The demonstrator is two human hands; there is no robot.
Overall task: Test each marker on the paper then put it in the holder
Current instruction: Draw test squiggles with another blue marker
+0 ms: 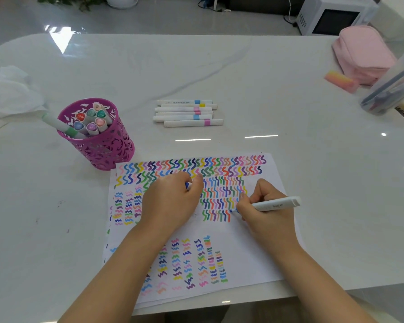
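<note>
Table point(243, 73): white marble, with the sheet at its near edge.
Paper point(252, 243): crowded with coloured squiggles.
Holder point(98, 141): purple, far left of the sheet, part full.
Spare markers point(188, 113): capped, lying beyond the paper.
Left hand point(173, 201): resting on the sheet, curled round what looks like a blue cap point(188, 185).
Right hand point(264, 213): fingers clamped on a marker point(275, 203), blue tip on the sheet.
Risk: a wrist dragged over wet ink could smear it.

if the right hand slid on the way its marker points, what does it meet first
Most likely the left hand, which holds the cap and rests on the paper just left of the marker tip; only drawn squiggles lie between.
</note>
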